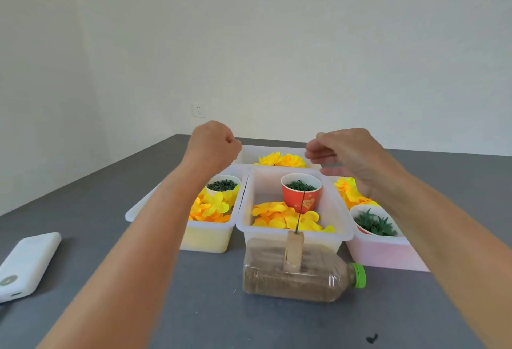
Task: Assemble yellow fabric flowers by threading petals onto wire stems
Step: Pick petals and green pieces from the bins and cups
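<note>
A thin dark wire stem (pixel 302 210) stands upright in a wooden block (pixel 293 250) fixed on a sand-filled bottle (pixel 293 282) that lies on its side. Behind it a clear bin (pixel 342 227) holds loose yellow petals (pixel 285 218) and a red cup (pixel 301 196) of green bits. My left hand (pixel 213 143) hovers above the bins with its fingers curled into a fist, and I see nothing in it. My right hand (pixel 346 155) hovers to the right at the same height, fingers loosely spread and empty. Neither hand touches the wire.
A left bin (pixel 205 235) holds yellow petals and a white cup of green bits. A right bin (pixel 388 254) holds petals and a cup of green leaves. Finished yellow flowers (pixel 282 160) lie in a back bin. A white power bank (pixel 27 263) lies at the left of the grey table.
</note>
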{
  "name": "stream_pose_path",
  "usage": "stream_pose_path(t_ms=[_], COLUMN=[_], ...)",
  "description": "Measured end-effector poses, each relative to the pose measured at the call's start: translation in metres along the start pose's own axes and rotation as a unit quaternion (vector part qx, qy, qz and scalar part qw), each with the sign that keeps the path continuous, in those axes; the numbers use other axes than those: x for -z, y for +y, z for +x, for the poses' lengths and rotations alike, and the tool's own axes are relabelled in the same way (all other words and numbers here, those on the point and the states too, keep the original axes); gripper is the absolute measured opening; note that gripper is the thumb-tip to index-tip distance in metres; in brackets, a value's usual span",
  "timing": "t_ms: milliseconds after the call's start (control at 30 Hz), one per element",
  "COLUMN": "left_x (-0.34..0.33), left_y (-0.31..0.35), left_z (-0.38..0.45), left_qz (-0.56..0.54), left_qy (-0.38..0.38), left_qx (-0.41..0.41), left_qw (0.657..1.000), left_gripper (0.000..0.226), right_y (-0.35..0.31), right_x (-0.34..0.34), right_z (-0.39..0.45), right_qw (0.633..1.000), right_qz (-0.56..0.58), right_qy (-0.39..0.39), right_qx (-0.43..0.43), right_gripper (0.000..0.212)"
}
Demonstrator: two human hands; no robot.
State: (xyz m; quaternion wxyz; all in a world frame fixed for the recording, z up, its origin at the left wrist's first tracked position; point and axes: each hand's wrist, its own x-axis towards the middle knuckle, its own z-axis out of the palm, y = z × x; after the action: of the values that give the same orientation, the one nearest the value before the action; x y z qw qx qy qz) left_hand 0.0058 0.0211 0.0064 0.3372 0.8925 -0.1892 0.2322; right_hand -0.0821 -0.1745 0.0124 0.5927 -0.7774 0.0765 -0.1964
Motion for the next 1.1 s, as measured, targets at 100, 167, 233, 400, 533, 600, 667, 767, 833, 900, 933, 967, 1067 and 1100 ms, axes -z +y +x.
stream_pose_path(t_ms=[100, 167, 233, 400, 533, 600, 667, 767, 833, 900, 933, 967, 1067, 1100], left_x=[-0.009, -0.017, -0.024, -0.042, -0.059, -0.069, -0.082, -0.102, -0.114, -0.125, -0.129, -0.132, -0.137, -0.137], left_y=[-0.010, -0.019, -0.027, -0.050, -0.070, -0.078, -0.086, -0.104, -0.119, -0.134, -0.141, -0.148, -0.164, -0.169], left_z=[0.005, 0.010, 0.017, 0.037, 0.058, 0.071, 0.082, 0.091, 0.091, 0.090, 0.089, 0.087, 0.080, 0.078], left_qz=[0.011, 0.015, 0.025, 0.043, 0.052, 0.055, 0.067, 0.093, 0.105, 0.116, 0.120, 0.125, 0.143, 0.148], left_qy=[-0.019, -0.029, -0.032, -0.031, -0.008, 0.012, 0.033, 0.062, 0.070, 0.064, 0.055, 0.043, 0.022, 0.023], left_qx=[-0.001, -0.003, -0.009, -0.008, 0.010, 0.014, 0.017, 0.033, 0.044, 0.054, 0.064, 0.077, 0.126, 0.151], left_qw=[1.000, 0.999, 0.999, 0.999, 0.999, 0.998, 0.997, 0.993, 0.991, 0.990, 0.989, 0.988, 0.981, 0.977], left_gripper=[0.023, 0.023, 0.023, 0.022, 0.022, 0.022, 0.023, 0.027, 0.028, 0.031, 0.030, 0.028, 0.020, 0.017], right_y=[0.006, 0.014, 0.023, 0.049, 0.063, 0.068, 0.073, 0.086, 0.097, 0.110, 0.116, 0.122, 0.135, 0.139], right_x=[-0.001, -0.003, -0.007, -0.018, -0.020, -0.025, -0.036, -0.063, -0.082, -0.100, -0.107, -0.114, -0.128, -0.131], right_z=[0.012, 0.022, 0.034, 0.067, 0.101, 0.120, 0.137, 0.156, 0.163, 0.166, 0.167, 0.168, 0.168, 0.167], right_qw=[1.000, 1.000, 1.000, 0.999, 0.994, 0.990, 0.989, 0.988, 0.987, 0.984, 0.981, 0.977, 0.965, 0.960], right_qz=[-0.005, -0.010, -0.016, 0.011, 0.087, 0.124, 0.130, 0.108, 0.084, 0.058, 0.049, 0.040, 0.006, -0.008], right_qy=[0.010, 0.014, 0.008, -0.028, -0.062, -0.068, -0.076, -0.107, -0.133, -0.163, -0.180, -0.199, -0.248, -0.262], right_qx=[-0.006, -0.006, -0.007, -0.019, -0.015, -0.006, 0.005, 0.024, 0.034, 0.046, 0.055, 0.066, 0.090, 0.096], right_gripper=[0.013, 0.011, 0.010, 0.010, 0.014, 0.013, 0.013, 0.016, 0.016, 0.014, 0.014, 0.015, 0.016, 0.017])
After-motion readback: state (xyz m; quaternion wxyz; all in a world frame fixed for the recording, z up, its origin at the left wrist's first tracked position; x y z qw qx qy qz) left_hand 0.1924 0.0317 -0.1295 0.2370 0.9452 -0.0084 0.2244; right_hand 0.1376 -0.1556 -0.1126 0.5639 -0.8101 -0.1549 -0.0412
